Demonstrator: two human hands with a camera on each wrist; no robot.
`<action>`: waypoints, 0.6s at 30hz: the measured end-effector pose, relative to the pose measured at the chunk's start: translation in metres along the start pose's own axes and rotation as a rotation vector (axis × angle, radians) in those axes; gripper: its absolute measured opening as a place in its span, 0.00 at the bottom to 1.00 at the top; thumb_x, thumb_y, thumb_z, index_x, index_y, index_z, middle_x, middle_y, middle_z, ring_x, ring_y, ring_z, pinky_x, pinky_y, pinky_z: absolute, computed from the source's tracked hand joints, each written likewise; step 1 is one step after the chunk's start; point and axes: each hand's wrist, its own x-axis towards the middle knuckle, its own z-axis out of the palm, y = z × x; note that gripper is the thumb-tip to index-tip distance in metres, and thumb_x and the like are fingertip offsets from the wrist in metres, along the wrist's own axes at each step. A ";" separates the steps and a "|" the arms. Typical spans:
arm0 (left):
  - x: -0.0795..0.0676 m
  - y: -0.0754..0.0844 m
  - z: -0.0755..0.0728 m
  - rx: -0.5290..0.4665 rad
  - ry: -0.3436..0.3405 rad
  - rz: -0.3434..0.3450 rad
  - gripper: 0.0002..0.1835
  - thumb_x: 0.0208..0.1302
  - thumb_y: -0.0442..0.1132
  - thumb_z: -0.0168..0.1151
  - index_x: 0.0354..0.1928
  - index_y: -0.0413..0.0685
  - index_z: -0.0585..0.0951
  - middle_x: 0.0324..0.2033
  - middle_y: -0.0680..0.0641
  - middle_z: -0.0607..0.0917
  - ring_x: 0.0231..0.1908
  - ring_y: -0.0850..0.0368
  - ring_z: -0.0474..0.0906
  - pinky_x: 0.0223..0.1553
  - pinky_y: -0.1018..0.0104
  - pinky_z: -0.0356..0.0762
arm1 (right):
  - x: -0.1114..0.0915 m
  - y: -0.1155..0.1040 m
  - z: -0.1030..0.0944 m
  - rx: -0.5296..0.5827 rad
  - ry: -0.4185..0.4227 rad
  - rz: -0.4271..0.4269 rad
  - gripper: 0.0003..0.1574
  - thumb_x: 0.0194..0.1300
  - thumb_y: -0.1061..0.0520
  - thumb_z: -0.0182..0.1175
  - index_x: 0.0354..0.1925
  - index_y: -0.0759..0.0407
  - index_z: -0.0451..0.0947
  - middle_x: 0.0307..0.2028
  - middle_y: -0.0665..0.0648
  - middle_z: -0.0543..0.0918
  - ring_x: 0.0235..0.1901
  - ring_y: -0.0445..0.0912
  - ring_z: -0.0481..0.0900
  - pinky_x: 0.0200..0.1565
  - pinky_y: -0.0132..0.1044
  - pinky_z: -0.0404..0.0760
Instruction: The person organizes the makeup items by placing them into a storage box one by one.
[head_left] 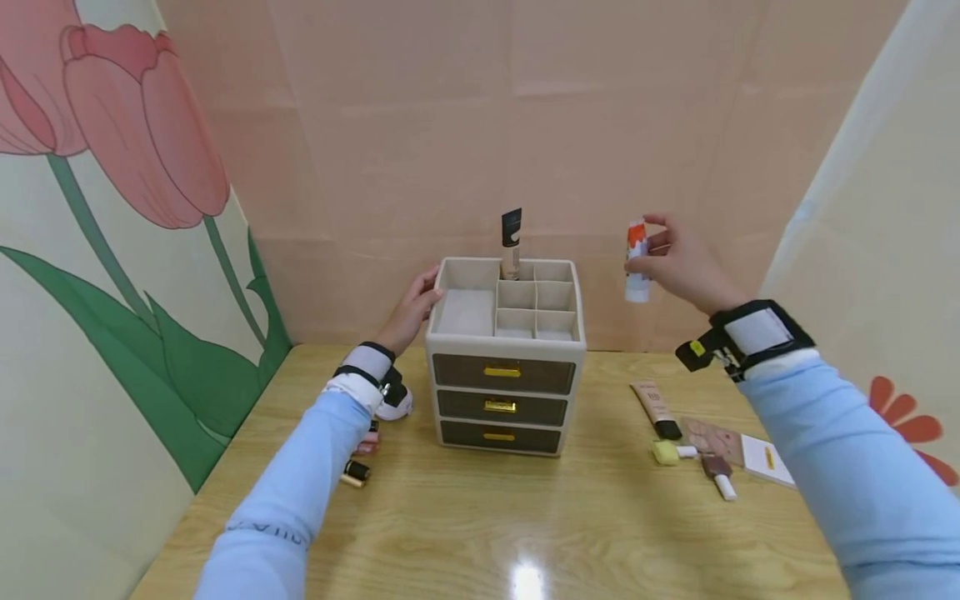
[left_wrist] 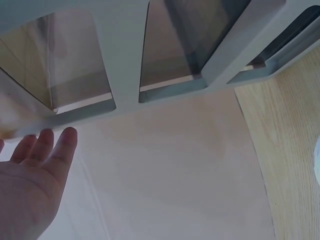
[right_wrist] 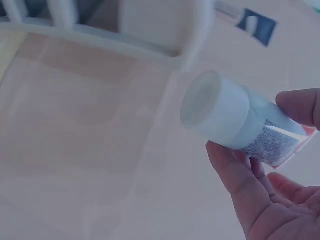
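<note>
A cream drawer organizer (head_left: 506, 347) with three dark drawers and gold handles stands on the table. My left hand (head_left: 411, 312) rests against its left side near the top rim; the fingers (left_wrist: 64, 147) are extended at its edge in the left wrist view. To the right of the organizer and above the table, my right hand (head_left: 693, 265) pinches a small white bottle (head_left: 637, 265) with a red and orange label between thumb and fingers. In the right wrist view its white cap (right_wrist: 202, 102) points toward the organizer. A black-capped tube (head_left: 511, 242) stands in the organizer's back compartment.
To the right lie a beige tube (head_left: 654, 407), an open palette (head_left: 767, 460), a yellow nail polish (head_left: 664, 452) and a mauve one (head_left: 717, 468). A black-and-gold lipstick (head_left: 356, 472) and a white rounded item (head_left: 397, 408) lie near my left forearm. A wall stands behind the table.
</note>
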 end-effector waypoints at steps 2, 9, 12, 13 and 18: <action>0.000 0.000 0.000 0.004 -0.001 -0.001 0.27 0.75 0.32 0.41 0.73 0.37 0.55 0.69 0.35 0.61 0.65 0.40 0.61 0.61 0.45 0.63 | 0.003 -0.013 -0.004 0.002 0.000 -0.030 0.50 0.66 0.52 0.62 0.76 0.55 0.45 0.53 0.67 0.70 0.50 0.58 0.71 0.45 0.42 0.78; 0.003 -0.001 0.001 0.025 -0.001 0.010 0.27 0.74 0.33 0.41 0.73 0.36 0.54 0.69 0.35 0.61 0.65 0.40 0.61 0.58 0.51 0.66 | 0.016 -0.047 -0.002 0.017 -0.014 -0.079 0.48 0.66 0.52 0.63 0.75 0.47 0.49 0.52 0.64 0.71 0.50 0.55 0.72 0.47 0.42 0.79; 0.004 -0.003 0.003 0.022 -0.001 0.017 0.27 0.74 0.33 0.41 0.73 0.35 0.54 0.69 0.34 0.61 0.64 0.38 0.61 0.56 0.51 0.66 | 0.024 -0.055 0.004 0.026 -0.012 -0.083 0.47 0.65 0.53 0.64 0.74 0.48 0.51 0.51 0.64 0.71 0.51 0.56 0.71 0.49 0.47 0.77; 0.004 -0.004 0.003 0.023 -0.001 0.017 0.27 0.74 0.33 0.41 0.73 0.35 0.54 0.69 0.35 0.61 0.64 0.38 0.62 0.56 0.51 0.67 | 0.027 -0.057 0.007 0.029 -0.010 -0.085 0.47 0.65 0.53 0.64 0.74 0.48 0.51 0.51 0.64 0.71 0.51 0.56 0.72 0.50 0.48 0.77; 0.006 -0.005 0.004 0.027 0.004 0.004 0.27 0.75 0.35 0.41 0.73 0.37 0.55 0.69 0.36 0.62 0.64 0.40 0.62 0.57 0.51 0.65 | 0.044 -0.060 0.020 0.033 0.012 -0.107 0.46 0.64 0.55 0.65 0.73 0.51 0.52 0.50 0.63 0.73 0.48 0.54 0.74 0.47 0.43 0.79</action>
